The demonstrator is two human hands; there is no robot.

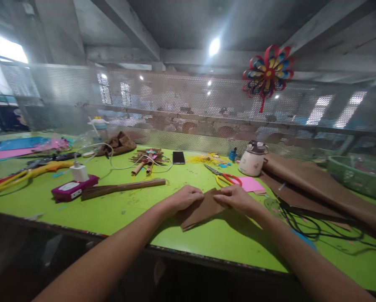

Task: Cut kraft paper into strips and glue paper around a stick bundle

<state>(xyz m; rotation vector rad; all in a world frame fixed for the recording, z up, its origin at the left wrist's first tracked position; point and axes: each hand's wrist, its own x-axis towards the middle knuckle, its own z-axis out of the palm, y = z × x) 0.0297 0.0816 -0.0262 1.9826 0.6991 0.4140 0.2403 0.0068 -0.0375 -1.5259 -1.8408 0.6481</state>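
Between my two hands is a folded piece of brown paper (pixel 202 212), held low over the green table near its front edge. My left hand (pixel 186 198) grips its left side, thumb on top and the other fingers mostly hidden. On the upper right corner, my right hand (pixel 234 198) pinches the paper between thumb and fingers. Just beyond the right hand lie scissors (pixel 227 178) with red and yellow handles, beside a pink paper square (pixel 251 183). A long rolled strip of brown paper (pixel 125 187) rests to the left.
A purple power strip (pixel 73 189) with a white charger sits left. Farther back are a phone (pixel 178 157), a brown paper flower shape (pixel 150 156) and yellow scraps (pixel 209 159). At right stand a white bottle (pixel 251 159), large brown sheets (pixel 326 188), black cables (pixel 310 226) and a green basket (pixel 357 178).
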